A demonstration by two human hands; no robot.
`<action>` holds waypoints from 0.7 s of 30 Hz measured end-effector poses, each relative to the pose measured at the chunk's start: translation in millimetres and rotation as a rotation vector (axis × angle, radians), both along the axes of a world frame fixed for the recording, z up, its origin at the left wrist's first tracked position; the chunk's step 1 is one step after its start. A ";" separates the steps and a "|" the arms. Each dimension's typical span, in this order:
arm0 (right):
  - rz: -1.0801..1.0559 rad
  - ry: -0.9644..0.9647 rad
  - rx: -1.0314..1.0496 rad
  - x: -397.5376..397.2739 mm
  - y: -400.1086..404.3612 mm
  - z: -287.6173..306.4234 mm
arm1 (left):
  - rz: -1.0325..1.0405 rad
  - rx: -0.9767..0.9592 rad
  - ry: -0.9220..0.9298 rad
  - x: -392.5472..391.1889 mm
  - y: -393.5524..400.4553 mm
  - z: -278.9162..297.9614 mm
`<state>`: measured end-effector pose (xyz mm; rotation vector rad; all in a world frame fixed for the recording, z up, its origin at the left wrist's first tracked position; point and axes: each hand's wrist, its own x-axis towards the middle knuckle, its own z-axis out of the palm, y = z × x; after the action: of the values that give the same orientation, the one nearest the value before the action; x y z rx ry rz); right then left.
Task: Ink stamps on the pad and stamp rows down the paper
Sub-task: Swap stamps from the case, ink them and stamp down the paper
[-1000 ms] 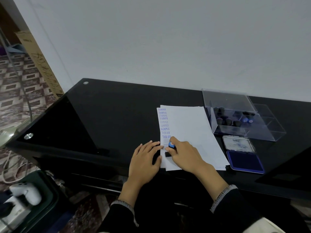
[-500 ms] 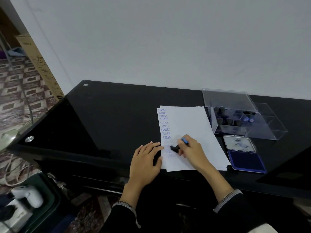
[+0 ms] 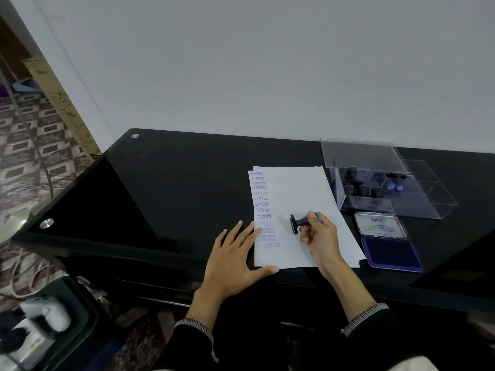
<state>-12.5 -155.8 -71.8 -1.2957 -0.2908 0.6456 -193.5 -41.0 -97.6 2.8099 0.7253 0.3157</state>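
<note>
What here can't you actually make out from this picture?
Head view only:
- Stamp face: turned sideways, its wording unreadable.
- Faint print under AIR MAIL on the paper: too pale and small.
- Stamps in the clear box: dark, glare hides details.
- Ink pad lid label: small print too small.
- Right hand: fingertips hidden behind the handle.

A glossy black table (image 3: pixel 171 188) stands against the wall. On it lie sheets of paper (image 3: pixel 300 194) near the front edge, a clear plastic box (image 3: pixel 417 207) with its lid up to their right, and an open blue ink pad (image 3: pixel 389 251) just before the box.
</note>
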 end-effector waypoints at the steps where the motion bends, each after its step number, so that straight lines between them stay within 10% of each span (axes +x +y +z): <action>1: 0.005 -0.021 -0.011 -0.8 -0.9 2.2 | -0.001 0.004 0.004 0.1 0.0 -0.3; 11: -0.520 -0.070 -0.222 -27.1 -36.5 6.1 | 0.010 0.037 -0.004 -0.6 -0.9 -1.6; 21: -0.545 -0.158 -0.187 -32.7 -22.9 3.9 | 0.031 -0.002 -0.001 2.2 -1.0 1.9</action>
<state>-45.2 -178.6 -67.9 -1.5271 0.0031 0.1081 -191.2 -42.1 -95.6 2.7991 0.7694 0.3216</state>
